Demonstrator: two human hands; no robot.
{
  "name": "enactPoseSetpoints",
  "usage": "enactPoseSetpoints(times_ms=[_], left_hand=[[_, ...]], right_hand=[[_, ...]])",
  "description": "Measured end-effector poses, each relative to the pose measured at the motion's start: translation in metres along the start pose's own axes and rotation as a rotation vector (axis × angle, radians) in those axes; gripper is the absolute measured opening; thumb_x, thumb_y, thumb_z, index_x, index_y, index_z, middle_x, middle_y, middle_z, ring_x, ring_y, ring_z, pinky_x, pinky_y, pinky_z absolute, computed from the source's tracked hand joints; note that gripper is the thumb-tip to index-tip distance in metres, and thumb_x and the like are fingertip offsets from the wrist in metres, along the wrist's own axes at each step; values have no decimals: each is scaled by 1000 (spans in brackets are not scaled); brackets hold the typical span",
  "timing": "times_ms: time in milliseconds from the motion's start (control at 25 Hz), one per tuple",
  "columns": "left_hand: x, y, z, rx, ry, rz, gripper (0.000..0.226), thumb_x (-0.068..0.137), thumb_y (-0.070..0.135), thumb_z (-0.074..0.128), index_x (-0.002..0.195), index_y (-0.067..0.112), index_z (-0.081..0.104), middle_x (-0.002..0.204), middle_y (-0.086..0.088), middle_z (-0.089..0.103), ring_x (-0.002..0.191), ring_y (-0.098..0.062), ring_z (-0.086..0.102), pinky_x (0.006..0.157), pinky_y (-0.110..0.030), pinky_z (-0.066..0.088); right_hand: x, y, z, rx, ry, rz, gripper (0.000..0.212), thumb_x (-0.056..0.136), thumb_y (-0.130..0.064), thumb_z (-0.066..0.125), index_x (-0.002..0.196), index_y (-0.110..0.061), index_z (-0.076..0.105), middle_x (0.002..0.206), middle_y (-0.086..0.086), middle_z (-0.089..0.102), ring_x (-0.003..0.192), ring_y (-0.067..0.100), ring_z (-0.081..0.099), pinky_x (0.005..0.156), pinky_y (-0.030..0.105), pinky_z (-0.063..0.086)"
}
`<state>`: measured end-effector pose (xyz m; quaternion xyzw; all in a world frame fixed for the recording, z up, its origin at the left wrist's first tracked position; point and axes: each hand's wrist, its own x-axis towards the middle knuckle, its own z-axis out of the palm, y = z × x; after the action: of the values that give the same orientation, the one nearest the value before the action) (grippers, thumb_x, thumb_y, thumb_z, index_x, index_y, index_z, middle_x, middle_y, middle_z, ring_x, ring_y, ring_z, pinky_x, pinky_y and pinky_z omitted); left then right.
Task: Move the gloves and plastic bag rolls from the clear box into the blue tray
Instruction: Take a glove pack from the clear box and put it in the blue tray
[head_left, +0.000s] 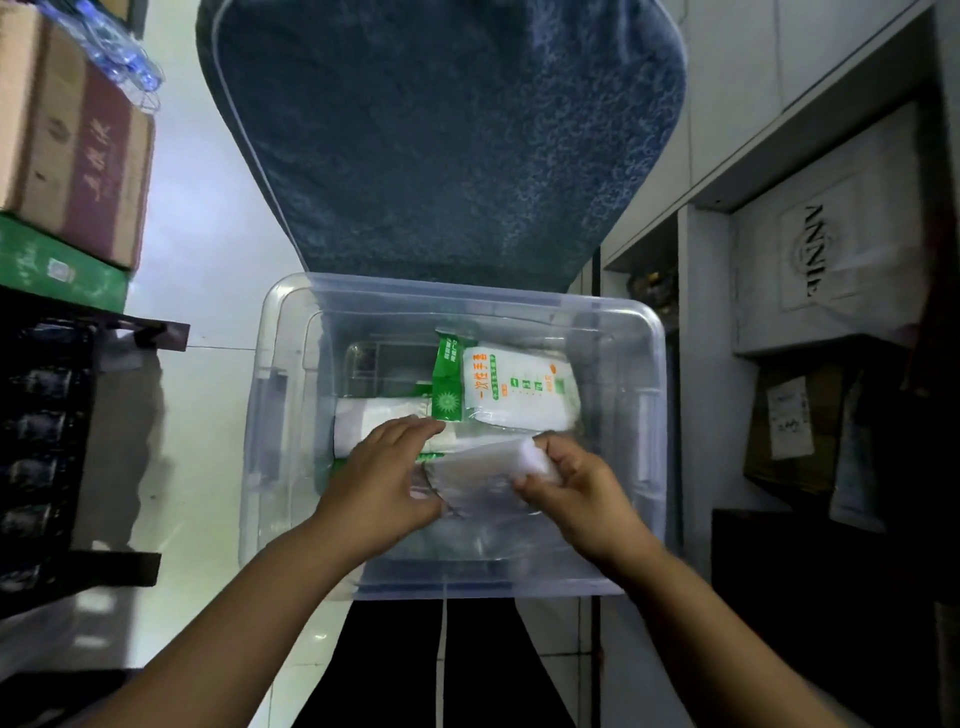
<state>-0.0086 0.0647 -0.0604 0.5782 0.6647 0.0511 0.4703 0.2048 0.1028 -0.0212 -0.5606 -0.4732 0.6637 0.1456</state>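
The clear box holds a white glove pack with orange and green print, and a green packet bearing a pale sunburst. Behind it a blue cushion shows a fine paler swirl pattern. A brown carton carries a maroon band.

I see two bare forearms reaching in from the near edge toward the box, with no sleeves, watch, rings or gloves on either. The left hand and right hand are uncovered. Below the box, dark trousers show, with a thin pale cord hanging down between them.
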Motion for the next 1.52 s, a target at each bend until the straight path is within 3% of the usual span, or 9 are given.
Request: enactPoseSetpoints(times_ms=[160,320,440,520,600,840,1120,1400,1520], left_hand=[[10,18,-13,-253,-165,-83,48,61,33,77,106,30,62,102,2,69,89,-17,64,82,-42,55],[7,19,-28,-269,131,-140,32,60,46,71,85,26,69,81,5,72,76,-16,65,69,-34,53],[7,11,-45,-338,379,-188,24,70,37,77,90,30,65,79,14,63,68,4,56,57,-16,43],[6,6,-56,-348,439,-225,18,72,35,75,81,38,59,75,21,58,67,13,52,55,-10,38],[6,-1,-60,-345,454,-236,20,68,42,72,83,37,60,77,18,61,72,9,55,60,-17,43],[8,-4,-59,-236,408,-187,25,75,37,70,99,33,65,85,12,69,79,-6,63,63,-25,47],[-5,36,-70,-238,385,-105,26,70,44,65,94,34,61,83,10,66,78,-16,61,61,-26,44],[-27,132,-76,-290,217,139,9,83,37,61,75,32,58,76,14,64,76,-16,62,60,-28,44],[-36,179,-62,-355,91,255,9,86,33,59,82,27,64,80,5,71,77,-14,66,66,-36,50]], right_hand=[[9,-32,-27,162,-119,21,12,85,-6,62,97,-8,64,93,19,69,85,22,65,79,36,56],[49,-9,-22,421,290,35,11,86,-28,61,83,-19,64,80,0,71,80,20,66,64,25,57],[75,37,-11,-178,501,93,24,81,-31,69,96,-14,63,99,6,68,102,27,61,83,37,52],[87,70,-5,-747,374,76,57,75,-36,73,121,-9,53,124,13,57,119,29,48,98,39,42],[100,90,-1,-961,292,77,77,74,-36,73,135,-6,38,142,16,42,131,30,36,108,41,32],[117,81,-19,-1116,469,-56,35,82,-3,54,117,-7,55,116,19,62,99,37,58,76,41,46],[22,21,-45,-706,815,-133,16,89,-25,58,101,-16,54,74,15,69,62,38,62,46,25,22],[-157,-12,-64,-287,1147,11,19,84,-23,64,93,-34,51,65,-6,63,60,25,63,52,42,52],[-227,-12,-73,-193,1325,36,25,84,-21,65,82,-40,49,63,-8,60,55,13,58,47,35,46]])
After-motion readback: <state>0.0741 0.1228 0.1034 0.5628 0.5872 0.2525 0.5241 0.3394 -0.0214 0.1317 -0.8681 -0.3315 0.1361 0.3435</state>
